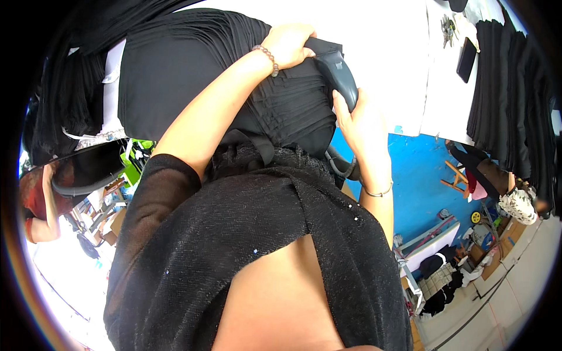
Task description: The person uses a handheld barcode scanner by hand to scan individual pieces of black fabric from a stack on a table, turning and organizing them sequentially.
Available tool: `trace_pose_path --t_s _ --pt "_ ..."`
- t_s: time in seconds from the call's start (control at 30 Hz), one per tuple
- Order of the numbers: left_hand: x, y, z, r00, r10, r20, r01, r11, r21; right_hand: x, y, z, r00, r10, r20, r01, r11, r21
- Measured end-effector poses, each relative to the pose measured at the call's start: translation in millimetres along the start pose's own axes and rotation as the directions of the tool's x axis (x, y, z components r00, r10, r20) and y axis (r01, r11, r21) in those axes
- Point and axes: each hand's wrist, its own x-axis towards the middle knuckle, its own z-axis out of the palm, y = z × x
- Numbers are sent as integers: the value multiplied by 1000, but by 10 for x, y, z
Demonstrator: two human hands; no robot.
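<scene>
A thick stack of black fabric pieces (175,87) lies in front of me, its layers fanned along the right side. My left hand (287,46), with a bead bracelet at the wrist, pinches the edge of a top layer, and a fabric corner (328,45) sticks out past its fingertips. My right hand (364,120) is wrapped around the lower end of a dark grey handheld electric clipper (340,77). The clipper's head points up and left, at the fabric corner close by my left thumb. Whether its blade touches the cloth is hard to tell.
The white table (386,52) carries a dark phone (466,60), a bunch of keys (448,31) and more black fabric stacks (500,101) at right. Another black stack (81,92) lies left. Other people (46,193) are at both sides. A wooden stool (456,179) stands on the blue floor (410,175).
</scene>
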Motion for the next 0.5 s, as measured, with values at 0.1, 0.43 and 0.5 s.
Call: trace_pose_path --t_s 0.1,0.43,0.5 --pt "1 9 21 999 -35 16 36 998 -53 289 -152 2 966 252 59 -258 956 136" --pt "-41 -17 100 992 -18 -125 13 999 -37 178 -88 69 960 279 10 -275 941 196" --pt "-53 -20 132 986 24 -168 -30 999 -34 203 -5 104 950 311 -17 -297 921 253"
